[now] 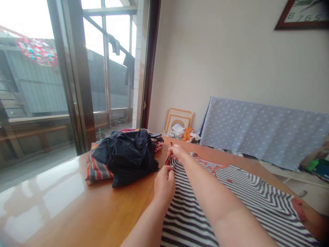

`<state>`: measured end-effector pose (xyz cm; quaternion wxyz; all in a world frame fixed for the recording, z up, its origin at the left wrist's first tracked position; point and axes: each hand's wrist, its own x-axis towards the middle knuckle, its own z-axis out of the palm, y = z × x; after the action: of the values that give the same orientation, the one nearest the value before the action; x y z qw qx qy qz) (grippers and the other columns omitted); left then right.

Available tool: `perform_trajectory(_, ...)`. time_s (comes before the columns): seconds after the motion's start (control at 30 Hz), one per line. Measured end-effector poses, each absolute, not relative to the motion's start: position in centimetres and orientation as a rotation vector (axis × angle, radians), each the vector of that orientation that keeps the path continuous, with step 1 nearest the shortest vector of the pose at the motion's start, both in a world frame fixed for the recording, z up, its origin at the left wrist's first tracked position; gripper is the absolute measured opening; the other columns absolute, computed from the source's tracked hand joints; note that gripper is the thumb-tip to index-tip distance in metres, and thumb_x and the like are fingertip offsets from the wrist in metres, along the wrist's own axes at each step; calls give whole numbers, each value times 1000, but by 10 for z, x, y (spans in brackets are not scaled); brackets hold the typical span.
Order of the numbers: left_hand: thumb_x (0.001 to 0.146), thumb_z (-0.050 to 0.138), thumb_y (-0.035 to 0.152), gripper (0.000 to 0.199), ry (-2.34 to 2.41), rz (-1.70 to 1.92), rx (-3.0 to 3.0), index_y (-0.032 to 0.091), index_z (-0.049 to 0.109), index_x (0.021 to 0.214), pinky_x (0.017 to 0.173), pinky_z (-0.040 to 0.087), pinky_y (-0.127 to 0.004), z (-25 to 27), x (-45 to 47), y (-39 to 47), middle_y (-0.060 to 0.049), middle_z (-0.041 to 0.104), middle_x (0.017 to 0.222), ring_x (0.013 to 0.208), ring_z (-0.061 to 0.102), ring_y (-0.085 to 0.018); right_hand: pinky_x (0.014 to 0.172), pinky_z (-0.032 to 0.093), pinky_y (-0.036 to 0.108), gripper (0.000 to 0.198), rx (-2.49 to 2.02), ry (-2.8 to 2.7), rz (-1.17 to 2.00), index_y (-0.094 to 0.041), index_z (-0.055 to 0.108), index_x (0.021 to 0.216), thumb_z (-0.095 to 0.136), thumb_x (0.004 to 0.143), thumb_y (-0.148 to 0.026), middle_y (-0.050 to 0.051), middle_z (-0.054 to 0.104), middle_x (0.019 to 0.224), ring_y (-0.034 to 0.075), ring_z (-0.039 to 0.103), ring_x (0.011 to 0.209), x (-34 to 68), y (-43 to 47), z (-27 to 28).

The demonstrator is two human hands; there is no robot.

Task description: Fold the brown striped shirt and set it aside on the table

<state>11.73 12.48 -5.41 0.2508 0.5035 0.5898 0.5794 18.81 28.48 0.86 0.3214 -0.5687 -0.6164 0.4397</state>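
A black-and-white striped shirt point(190, 209) with a reddish-orange collar, buttons and cuffs lies spread on the wooden table. My left hand point(165, 181) is closed on the shirt's left edge, close to the reddish cuff. Just beyond it, my right hand point(177, 152) pinches that reddish cuff and lifts it a little off the table. My right forearm crosses over the shirt's body. Left of my hands sits a heap of clothes, with a dark garment point(128, 151) on top of a red, yellow and grey striped cloth point(96, 168).
The glossy wooden table point(51, 202) runs along a sliding glass door point(74, 68) at the left. Behind the table a blue-grey dotted cloth point(257, 130) drapes over something. Picture frames point(179, 118) and crumpled papers point(189, 133) lie by the wall. A clock point(303, 15) hangs above.
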Motion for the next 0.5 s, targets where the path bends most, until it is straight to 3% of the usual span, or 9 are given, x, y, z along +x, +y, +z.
perform_trajectory(0.17,79,61,26,12,1704,1306,1702,28,73,78,96,33,-47,-54,124,115,-12,73,97,106,58,-36,52,45,18,12,-1438,-1514,1244,-14,59,90,60,84,-24,6,69,74,13,65,60,200,273,8)
perform_trajectory(0.33,86,54,40,23,1922,922,1952,26,71,93,100,34,-48,-47,124,106,-9,68,122,118,51,-33,61,57,24,15,-1381,-1419,1220,-18,57,96,61,83,-23,4,70,80,14,68,67,217,255,13)
perform_trajectory(0.5,90,46,44,31,2000,741,2067,26,70,99,96,38,-48,-40,124,103,-6,67,126,121,50,-32,62,59,22,17,-1418,-1327,1166,-21,56,102,59,87,-27,3,71,87,13,71,70,253,214,-1)
